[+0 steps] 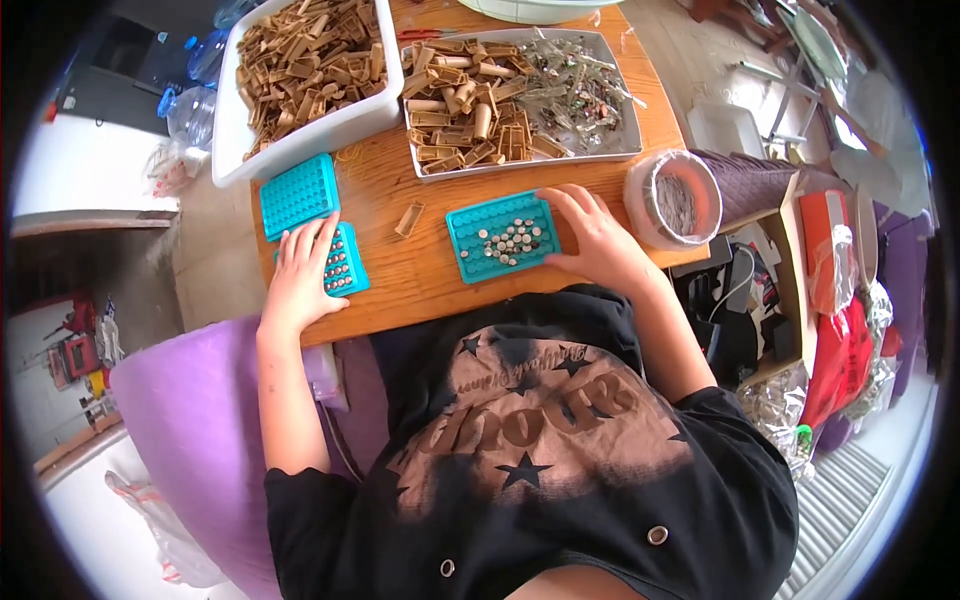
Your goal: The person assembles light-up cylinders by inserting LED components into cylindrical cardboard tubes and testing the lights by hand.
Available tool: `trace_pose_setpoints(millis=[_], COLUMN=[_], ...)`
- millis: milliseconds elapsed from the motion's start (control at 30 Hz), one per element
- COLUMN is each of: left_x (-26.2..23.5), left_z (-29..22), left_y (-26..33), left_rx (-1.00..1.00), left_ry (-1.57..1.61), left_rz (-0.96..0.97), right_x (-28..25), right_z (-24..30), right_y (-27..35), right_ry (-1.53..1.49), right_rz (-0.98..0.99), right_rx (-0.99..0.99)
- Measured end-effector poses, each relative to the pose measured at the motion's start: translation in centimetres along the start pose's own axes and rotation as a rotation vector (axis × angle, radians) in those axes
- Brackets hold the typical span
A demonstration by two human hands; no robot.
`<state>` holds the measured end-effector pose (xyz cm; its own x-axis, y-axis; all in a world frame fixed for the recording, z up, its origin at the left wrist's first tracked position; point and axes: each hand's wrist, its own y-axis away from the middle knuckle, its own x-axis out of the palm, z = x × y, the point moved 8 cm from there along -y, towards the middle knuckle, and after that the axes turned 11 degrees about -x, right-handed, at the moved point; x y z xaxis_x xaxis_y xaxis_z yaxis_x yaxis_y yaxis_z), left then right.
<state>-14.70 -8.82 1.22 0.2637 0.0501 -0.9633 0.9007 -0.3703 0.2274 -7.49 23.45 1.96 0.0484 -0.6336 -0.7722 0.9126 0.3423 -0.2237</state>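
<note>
My left hand (296, 280) lies over the left part of a teal tray (352, 262), fingers stretched out and thumb by its near edge. Rows of small round silver pieces (338, 271) sit in this tray; my hand hides some of its wells. At the right end of another teal tray (466, 218), my right hand (600, 240) spans the side, with fingertips at the far corner and thumb near the close corner. Loose round silver pieces (515, 240) are scattered in that tray. Between the trays lies a single tan plastic casing (409, 219).
Beyond the left tray is a third teal tray (300, 196). A white bin (228, 135) of tan casings and a shallow white box (520, 167) with casings and clear-and-metal parts stand farther back. At the right edge stands a lined round tub (642, 212).
</note>
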Motion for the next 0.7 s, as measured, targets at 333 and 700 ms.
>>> trace_pose_setpoints(millis=[333,700], left_x=[-0.2,0.1], left_z=[2.3,2.4], left_y=[0.8,0.4], left_rx=[-0.064,-0.056], left_ry=[0.033,0.057], left_rz=[0.001,0.004], right_x=[1.4,1.9], right_z=[-0.2,-0.3], right_y=[0.1,-0.9], right_ry=[0.023,0.051], right_rz=[0.171,0.219], right_rx=[0.029,0.023])
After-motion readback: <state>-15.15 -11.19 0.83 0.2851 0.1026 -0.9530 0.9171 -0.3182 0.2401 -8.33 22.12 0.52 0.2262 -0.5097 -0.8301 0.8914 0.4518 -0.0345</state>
